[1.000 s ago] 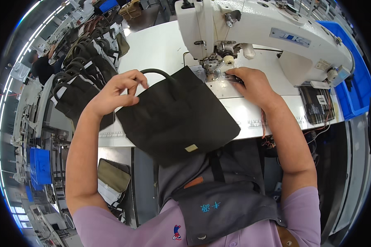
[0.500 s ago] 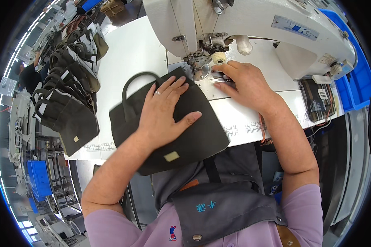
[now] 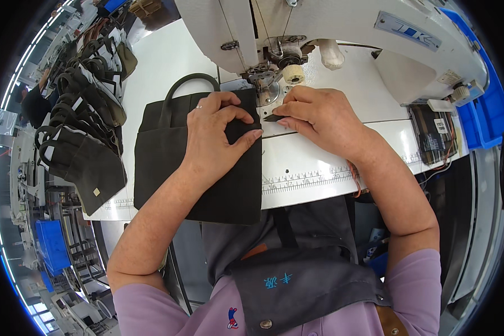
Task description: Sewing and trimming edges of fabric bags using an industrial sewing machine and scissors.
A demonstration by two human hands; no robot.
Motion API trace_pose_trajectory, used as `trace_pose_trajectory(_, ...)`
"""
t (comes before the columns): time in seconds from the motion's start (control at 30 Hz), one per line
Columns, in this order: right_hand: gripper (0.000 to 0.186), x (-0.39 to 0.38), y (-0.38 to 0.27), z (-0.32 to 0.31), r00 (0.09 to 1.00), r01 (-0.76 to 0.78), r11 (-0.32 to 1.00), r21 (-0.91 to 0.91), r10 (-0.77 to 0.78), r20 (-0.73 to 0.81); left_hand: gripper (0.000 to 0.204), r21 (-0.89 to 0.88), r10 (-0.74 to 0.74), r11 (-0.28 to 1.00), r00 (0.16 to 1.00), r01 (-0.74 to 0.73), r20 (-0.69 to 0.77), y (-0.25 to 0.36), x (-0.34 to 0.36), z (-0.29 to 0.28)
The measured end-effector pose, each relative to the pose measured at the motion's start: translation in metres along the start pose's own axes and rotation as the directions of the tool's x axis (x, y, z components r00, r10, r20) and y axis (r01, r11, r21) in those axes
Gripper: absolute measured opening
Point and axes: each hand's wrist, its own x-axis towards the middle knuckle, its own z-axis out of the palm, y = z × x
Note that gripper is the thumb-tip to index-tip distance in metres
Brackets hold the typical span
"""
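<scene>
A dark olive fabric handbag (image 3: 235, 185) with a looped handle (image 3: 176, 92) lies flat on the white sewing table. My left hand (image 3: 210, 129) rests on its upper right part. The fingers there are bent and the thumb stands apart from the index finger, near the bag's right edge. My right hand (image 3: 319, 117) pinches a small dark pointed tool (image 3: 273, 117), perhaps thread snips, mostly hidden by the fingers. Its tip points left toward the bag's edge. Just above is the sewing machine's needle and presser-foot area (image 3: 267, 89).
Several similar dark bags (image 3: 89, 151) stand in a row at the table's left. The white sewing machine (image 3: 341, 25) spans the far side. A blue bin (image 3: 479, 123) is at the right. Printed ruler marks (image 3: 313, 178) run along the table's near edge.
The bag has turned and shifted left, so its right side now runs nearly straight; its label no longer shows. My left fingers have curled. My right hand has moved nearer the bag with the dark tool.
</scene>
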Motion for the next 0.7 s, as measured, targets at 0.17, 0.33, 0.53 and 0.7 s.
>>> trace_pose_trajectory(0.17, 0.013, 0.003, -0.002, 0.008, 1.0, 0.015, 0.999, -0.047, -0.015, 0.003, 0.026, 0.004, -0.008, 1.0, 0.999, 0.009, -0.046, 0.0, -0.001, 0.008)
trace_pose_trajectory(0.33, 0.014, 0.006, -0.006, 0.007, 0.999, 0.043, 0.994, -0.1, -0.041, 0.02, 0.023, 0.017, -0.002, 1.0, 0.995, 0.003, -0.103, -0.002, -0.003, 0.012)
trace_pose_trajectory(0.53, 0.012, 0.006, -0.007, 0.006, 0.999, 0.034, 0.989, -0.146, -0.032, 0.017, 0.016, 0.072, -0.016, 0.997, 0.996, 0.022, -0.082, -0.002, 0.002, 0.014)
trace_pose_trajectory(0.7, 0.012, 0.007, -0.01, 0.003, 0.999, 0.017, 0.988, -0.152, -0.009, 0.053, 0.014, 0.061, -0.04, 0.997, 0.997, 0.044, -0.069, 0.0, 0.004, 0.014)
